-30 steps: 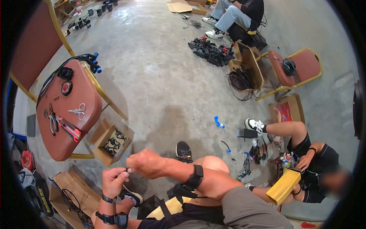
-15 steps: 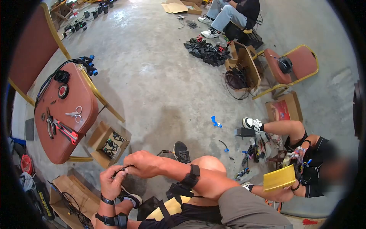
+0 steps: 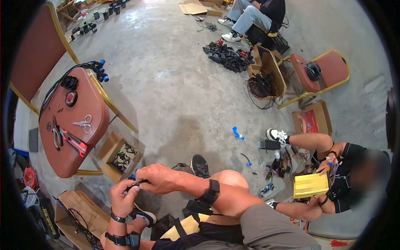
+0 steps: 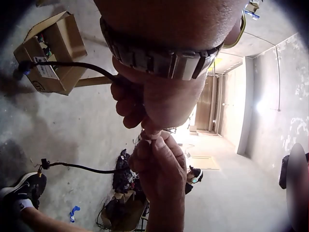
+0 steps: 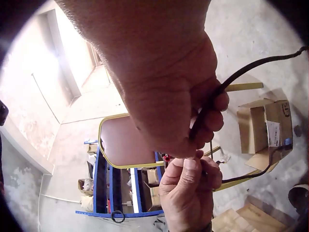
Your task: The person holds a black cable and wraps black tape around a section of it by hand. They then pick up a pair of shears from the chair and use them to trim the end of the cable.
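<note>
My left hand (image 3: 123, 199) and right hand (image 3: 156, 178) meet fingertip to fingertip low in the head view. In the left wrist view, a black cable (image 4: 79, 65) with a blue connector (image 4: 21, 70) runs out of my left hand's curled fingers. The other black cable (image 5: 256, 63) passes through my right hand's fingers in the right wrist view; the left wrist view shows a small black connector (image 4: 45, 164) at its free end. Thumbs and fingers pinch the cable ends together, mostly hiding the spot where they meet.
A red chair (image 3: 77, 125) at left carries pliers (image 3: 56, 135), a utility knife (image 3: 74, 141), scissors (image 3: 85, 123) and tape (image 3: 71, 98). Below it stands a cardboard box (image 3: 120, 156) of small parts. At right a seated person holds a yellow box (image 3: 310, 186) beside scattered parts.
My hands stay together with small finger shifts; more black cable shows between them, and a blue connector appears beyond the left fingers. The other person has turned the yellow box.
</note>
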### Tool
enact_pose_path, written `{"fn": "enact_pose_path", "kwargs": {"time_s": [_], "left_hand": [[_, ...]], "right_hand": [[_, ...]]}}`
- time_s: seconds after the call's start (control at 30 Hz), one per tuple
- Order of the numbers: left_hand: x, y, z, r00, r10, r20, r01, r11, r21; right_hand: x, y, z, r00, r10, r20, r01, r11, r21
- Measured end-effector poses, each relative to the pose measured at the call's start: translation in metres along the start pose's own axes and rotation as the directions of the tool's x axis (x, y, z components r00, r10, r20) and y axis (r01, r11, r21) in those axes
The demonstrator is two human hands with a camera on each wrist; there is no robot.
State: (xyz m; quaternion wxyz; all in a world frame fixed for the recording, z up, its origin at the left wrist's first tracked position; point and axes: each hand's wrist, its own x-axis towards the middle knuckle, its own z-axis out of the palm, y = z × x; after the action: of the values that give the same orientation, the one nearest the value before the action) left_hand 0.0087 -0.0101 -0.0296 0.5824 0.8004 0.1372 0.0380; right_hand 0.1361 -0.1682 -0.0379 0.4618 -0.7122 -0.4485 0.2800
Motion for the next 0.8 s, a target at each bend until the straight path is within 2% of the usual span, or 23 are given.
{"fn": "enact_pose_path", "kwargs": {"time_s": [0.33, 0.4, 0.43, 0.53, 0.73, 0.8], "left_hand": [[-0.0022, -0.0038, -0.0009, 0.999, -0.038, -0.012, 0.038, 0.998, -0.050], [-0.0034, -0.0082, -0.0009, 0.994, -0.111, 0.005, 0.111, 0.987, -0.116], [-0.0033, -0.0106, 0.0000, 0.996, -0.095, -0.006, 0.093, 0.988, -0.121], [-0.0018, -0.0092, 0.0001, 0.998, -0.057, -0.012, 0.056, 0.994, -0.094], [-0.0023, -0.0037, 0.0015, 0.993, -0.117, -0.005, 0.116, 0.990, -0.084], [-0.0025, -0.0013, -0.0010, 0.990, -0.137, 0.041, 0.139, 0.989, -0.050]], "right_hand": [[-0.0009, -0.0042, -0.0067, 1.000, -0.006, 0.029, 0.006, 1.000, 0.021], [-0.0005, -0.0045, -0.0070, 0.999, -0.014, 0.042, 0.013, 0.999, 0.039], [-0.0003, -0.0047, -0.0061, 1.000, -0.023, 0.019, 0.022, 0.999, 0.040], [0.0006, -0.0028, -0.0034, 0.999, -0.046, 0.012, 0.046, 0.999, 0.025], [-0.0006, 0.0000, -0.0001, 0.998, -0.067, 0.003, 0.067, 0.998, -0.016], [0.0002, 0.0038, 0.0011, 0.994, -0.106, -0.023, 0.105, 0.994, -0.042]]}}
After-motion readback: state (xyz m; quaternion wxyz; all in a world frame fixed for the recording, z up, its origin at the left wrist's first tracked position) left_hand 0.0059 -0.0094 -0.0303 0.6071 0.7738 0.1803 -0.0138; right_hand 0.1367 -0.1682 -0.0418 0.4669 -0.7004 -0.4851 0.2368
